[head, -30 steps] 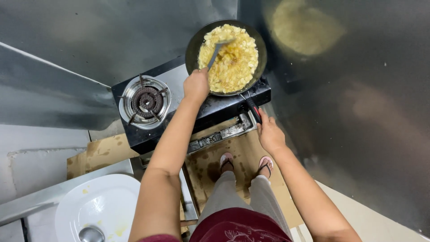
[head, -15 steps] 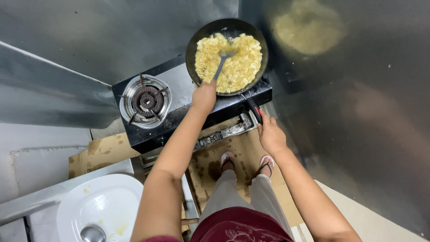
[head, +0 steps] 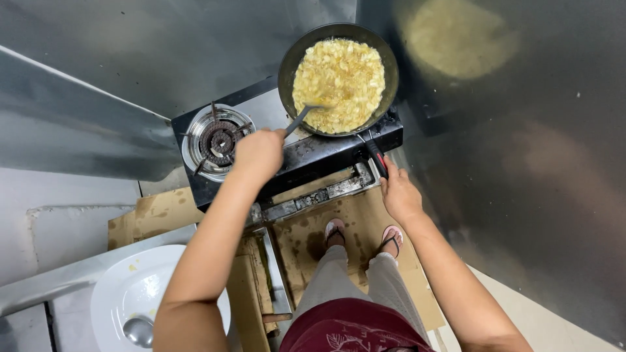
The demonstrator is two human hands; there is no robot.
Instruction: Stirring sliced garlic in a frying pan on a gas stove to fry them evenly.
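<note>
Head view, looking straight down. Left hand (head: 259, 154) closed in a fist around the handle of a metal spatula (head: 305, 115); fingers fully wrapped, blade end resting in the food at about 7 o'clock inside the pan (head: 287, 65). The pan is dark and round, sits on the right burner of a black two-burner gas stove (head: 313, 153), at 12 o'clock from the body, and is filled with a pale yellow chopped mixture (head: 339, 81).

Right hand (head: 399, 194) at the front edge of the stove, at 5 o'clock from the pan, fingers curled onto the dark pan handle (head: 376, 156) with its red part. Grip looks light; cannot tell how firmly it is closed.

Left burner (head: 217, 139) bare, at 9 o'clock from the pan. White plate (head: 130, 290) with a metal spoon (head: 139, 330) at 7 o'clock, well apart from the stove. Cardboard (head: 156, 212) lies on the floor under the stove; feet in sandals (head: 393, 236) stand on it.
</note>
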